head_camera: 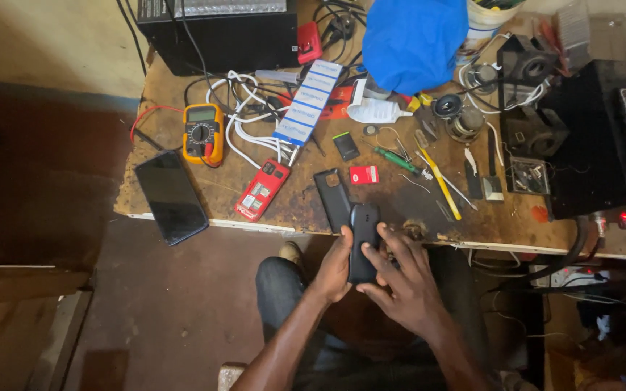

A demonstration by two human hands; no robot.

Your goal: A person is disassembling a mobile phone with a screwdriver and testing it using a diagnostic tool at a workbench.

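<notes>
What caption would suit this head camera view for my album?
Both hands, left hand and right hand, hold a small black phone at a cluttered workbench.

I am holding a small black phone (363, 242) upright in front of me, its long axis pointing away from my body toward the edge of the counter (269, 217), its top end just overlapping that edge in the view. It is showing a plain dark, smooth, rounded shell, and I cannot tell whether this is its front or its back. My left hand (335, 269) is cupping its left side in a closed grip while the fingers of my right hand (400, 279) are pressing on its face and lower right edge.
</notes>
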